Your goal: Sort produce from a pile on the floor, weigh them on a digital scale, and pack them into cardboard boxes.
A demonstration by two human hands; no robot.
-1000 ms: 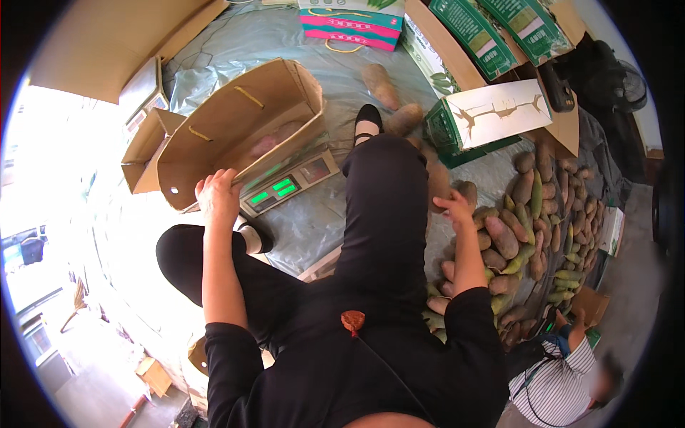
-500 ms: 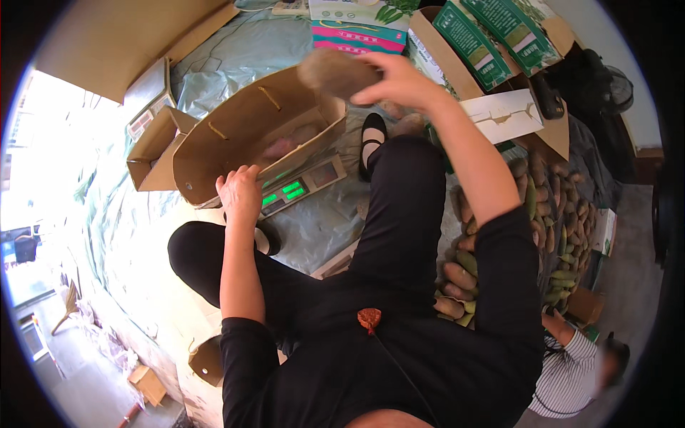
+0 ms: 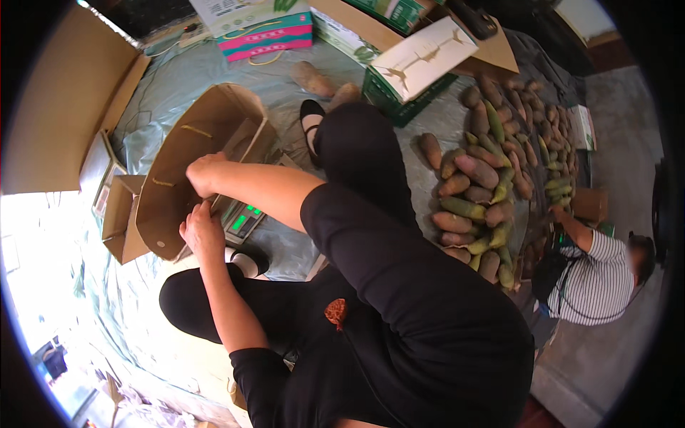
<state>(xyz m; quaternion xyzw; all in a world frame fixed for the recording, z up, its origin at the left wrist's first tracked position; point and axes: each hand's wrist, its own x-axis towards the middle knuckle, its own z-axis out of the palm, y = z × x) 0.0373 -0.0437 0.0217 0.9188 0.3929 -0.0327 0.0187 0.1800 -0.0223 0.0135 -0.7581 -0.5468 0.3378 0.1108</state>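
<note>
A tall brown cardboard carton (image 3: pixel 160 182) with rope handles stands open on a digital scale (image 3: pixel 242 222) with a green lit display. My right hand (image 3: pixel 207 173) reaches down into it; the fingers are mostly hidden, so what they hold cannot be seen. At the carton's near edge, my left hand (image 3: pixel 204 232) is closed around the rim, just below my right wrist. Behind my foot lie a long brownish root vegetable (image 3: pixel 312 78) and another one (image 3: pixel 344 94) partly covered by my knee.
A large heap of pinkish and green root vegetables (image 3: pixel 478 171) spreads over the floor on the right. Printed boxes (image 3: pixel 264 36) and a white-lidded green box (image 3: pixel 424 57) stand at the back. A smaller open carton (image 3: pixel 125 217) sits left. At far right is a person in stripes (image 3: pixel 596 285).
My right hand, which held a large brown root vegetable above the carton's right end, has moved left and down inside it. My left hand stays on the near rim. The view has shifted right.
</note>
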